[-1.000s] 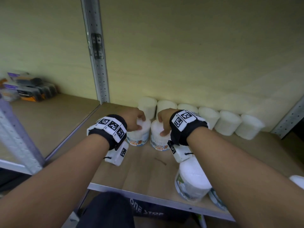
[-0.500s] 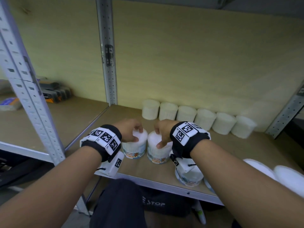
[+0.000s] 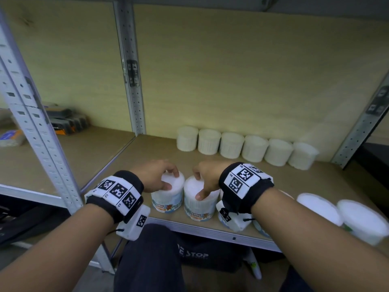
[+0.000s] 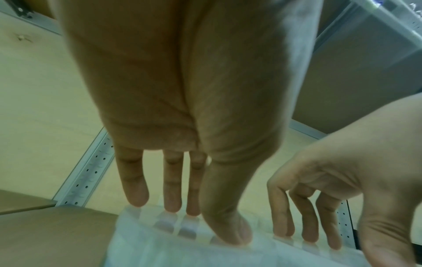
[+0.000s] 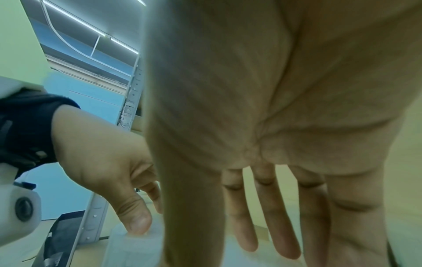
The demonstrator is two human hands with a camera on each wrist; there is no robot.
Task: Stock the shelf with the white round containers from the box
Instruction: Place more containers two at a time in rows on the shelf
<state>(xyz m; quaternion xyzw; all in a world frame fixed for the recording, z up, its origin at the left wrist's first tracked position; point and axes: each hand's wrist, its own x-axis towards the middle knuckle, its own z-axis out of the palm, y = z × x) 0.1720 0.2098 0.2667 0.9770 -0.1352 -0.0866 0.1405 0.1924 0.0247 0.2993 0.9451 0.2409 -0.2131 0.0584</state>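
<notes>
Two white round containers with "cotton buds" labels stand side by side near the front edge of the wooden shelf (image 3: 273, 178). My left hand (image 3: 160, 178) grips the left container (image 3: 167, 200) from above, fingers on the far rim of its lid and thumb on the near side. The same hand (image 4: 194, 225) and lid (image 4: 182, 251) show in the left wrist view. My right hand (image 3: 207, 178) holds the right container (image 3: 200, 206) the same way. The right wrist view shows that hand (image 5: 228, 234) from below, with its lid hidden.
A row of several white containers (image 3: 231, 144) lines the back wall. More white containers (image 3: 317, 207) sit at the front right, one partly under my right wrist. A metal upright (image 3: 42, 144) stands at the left. Dark packs (image 3: 67, 121) lie on the neighbouring shelf.
Both hands and their two containers have come from near the back row to the shelf's front edge. The view has pulled back and risen.
</notes>
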